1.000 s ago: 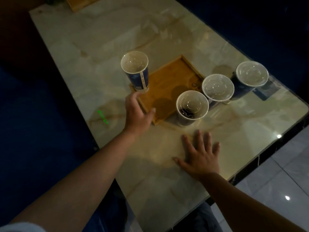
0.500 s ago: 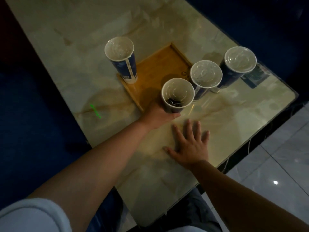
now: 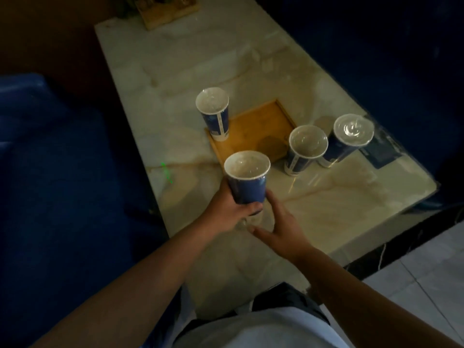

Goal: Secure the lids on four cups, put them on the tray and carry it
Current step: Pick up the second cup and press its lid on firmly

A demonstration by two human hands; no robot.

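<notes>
Above table edge (image 3: 414, 197): cup (image 3: 247, 180) upright, left grip (image 3: 226, 212) at base.

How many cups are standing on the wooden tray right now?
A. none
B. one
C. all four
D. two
B: only the cup at the far left corner stands on the wooden tray. Two cups stand on the table to the right of it, and the left hand holds the fourth cup up, nearer the person.
</notes>
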